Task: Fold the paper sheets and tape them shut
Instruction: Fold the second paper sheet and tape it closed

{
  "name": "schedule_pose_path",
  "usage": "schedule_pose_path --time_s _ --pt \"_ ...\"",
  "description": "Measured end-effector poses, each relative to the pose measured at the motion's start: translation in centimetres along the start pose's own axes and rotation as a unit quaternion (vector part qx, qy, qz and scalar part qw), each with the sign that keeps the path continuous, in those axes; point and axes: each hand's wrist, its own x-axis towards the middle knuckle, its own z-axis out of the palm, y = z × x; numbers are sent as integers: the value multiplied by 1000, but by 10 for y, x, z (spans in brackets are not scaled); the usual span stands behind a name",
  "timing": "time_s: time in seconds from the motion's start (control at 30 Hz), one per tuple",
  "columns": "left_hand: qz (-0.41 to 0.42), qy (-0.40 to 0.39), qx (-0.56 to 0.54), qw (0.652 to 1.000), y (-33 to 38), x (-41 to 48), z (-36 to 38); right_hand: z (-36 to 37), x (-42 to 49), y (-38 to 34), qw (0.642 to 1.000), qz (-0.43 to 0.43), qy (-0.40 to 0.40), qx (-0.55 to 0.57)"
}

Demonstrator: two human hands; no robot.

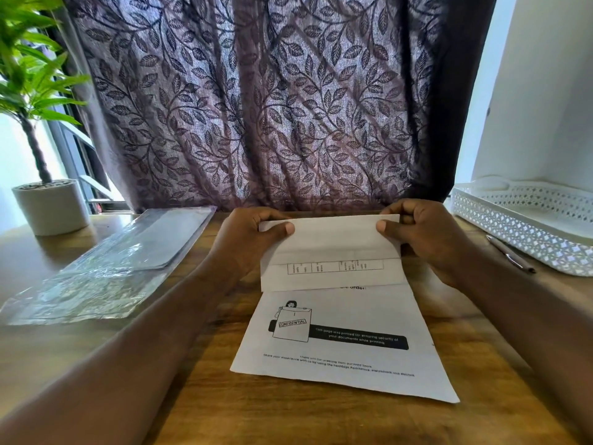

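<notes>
A folded white paper sheet (330, 248) is held up over the wooden table, its printed flap hanging toward me. My left hand (253, 239) pinches its upper left corner, thumb on the front. My right hand (420, 239) pinches the upper right corner the same way. Below it a flat printed sheet (346, 342) with a "CONFIDENTIAL" drawing lies on the table (288, 419) between my forearms. No tape is in view.
Clear plastic sleeves (106, 268) lie on the table at the left. A potted plant (48, 203) stands at the far left. At the right are a white lattice tray (529, 226) and a pen (510, 253). A leaf-patterned curtain (272, 101) hangs behind.
</notes>
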Motion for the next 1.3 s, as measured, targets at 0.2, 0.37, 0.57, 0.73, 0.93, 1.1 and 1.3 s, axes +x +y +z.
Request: schedule_pose_path --time_s 0.2,0.37,0.57,0.73,0.93,1.1,1.3 --pt "25 38 7 999 11 1 -4 4 -1 -3 998 -43 31 -20" --pt "78 66 68 992 23 -9 -1 13 -5 -3 936 -215 62 -273" --pt "217 85 115 966 44 -19 18 42 -10 -19 870 -329 -24 -366" --pt "189 89 88 974 45 -17 17 35 -4 -21 845 -349 -47 -403" --pt "95 96 34 990 36 -9 0 5 3 -13 894 -285 -16 -345" --pt "71 102 20 992 29 -5 -7 -14 6 -8 929 -210 -29 -304" --pt "36 118 13 992 20 -3 -9 -13 5 -7 964 -165 -71 -194"
